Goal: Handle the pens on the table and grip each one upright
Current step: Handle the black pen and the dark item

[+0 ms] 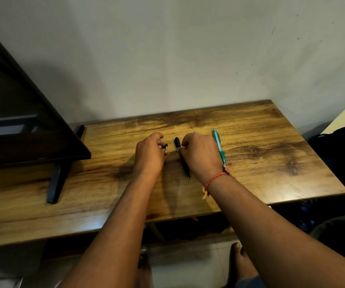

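- Wooden table [271, 142]: carries both my hands and the pens, near its middle.
- Right hand [200, 154]: fingers curled over the black pen [184, 165], thumb pressed against its barrel. The pen slants with its thin tip toward me and is not upright.
- Left hand [148, 152]: fingers curled, pinching a short black piece [164, 145] that pokes out toward the black pen without touching it. Whether it is a cap or a pen, I cannot tell.
- Teal pen [217, 140]: lies on the table just beside my right hand, on its outer side, with its near end hidden by my wrist.
- Red thread [214, 178]: tied round my right wrist.
- Dark screen [32, 121]: stands at the table's left.
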